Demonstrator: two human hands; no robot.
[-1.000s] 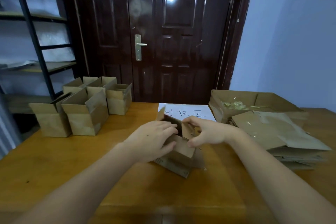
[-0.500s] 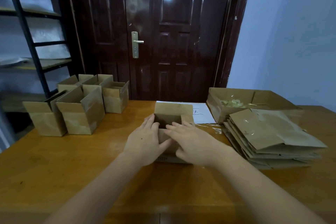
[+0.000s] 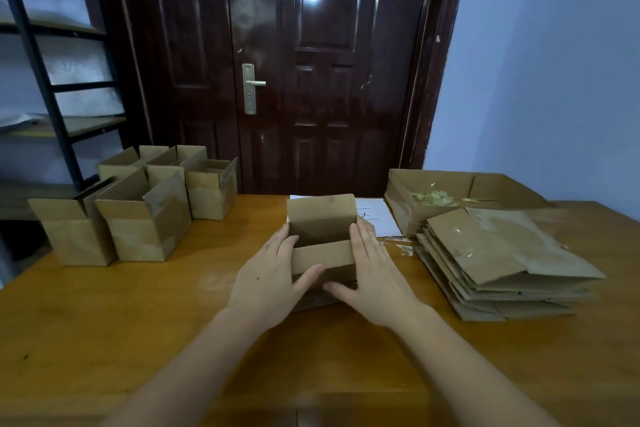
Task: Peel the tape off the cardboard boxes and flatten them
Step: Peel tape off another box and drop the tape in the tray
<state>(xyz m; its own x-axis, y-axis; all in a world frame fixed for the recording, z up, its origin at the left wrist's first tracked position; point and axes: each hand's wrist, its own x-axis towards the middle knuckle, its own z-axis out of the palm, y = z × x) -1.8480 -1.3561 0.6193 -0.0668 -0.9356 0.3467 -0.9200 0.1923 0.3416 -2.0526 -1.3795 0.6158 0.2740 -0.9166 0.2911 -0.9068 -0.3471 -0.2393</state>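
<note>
On the table [image 3: 104,322], left hand [image 3: 266,282] and right hand [image 3: 375,279] flat-fingered flank the open box [image 3: 323,253]

- Between my hands [image 3: 266,282] I see a matt brown cardboard box [image 3: 323,255].
- Under them, a smooth, lightly glossy wooden table [image 3: 104,340].
- Beyond, a glossy dark door [image 3: 325,62] with a metal handle [image 3: 251,87].

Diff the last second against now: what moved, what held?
The small box, tilted a second ago, now sits squared up. The left hand and right hand went from pinching its flaps to lying flat against its sides. The flattened stack and upright boxes stayed put.
</note>
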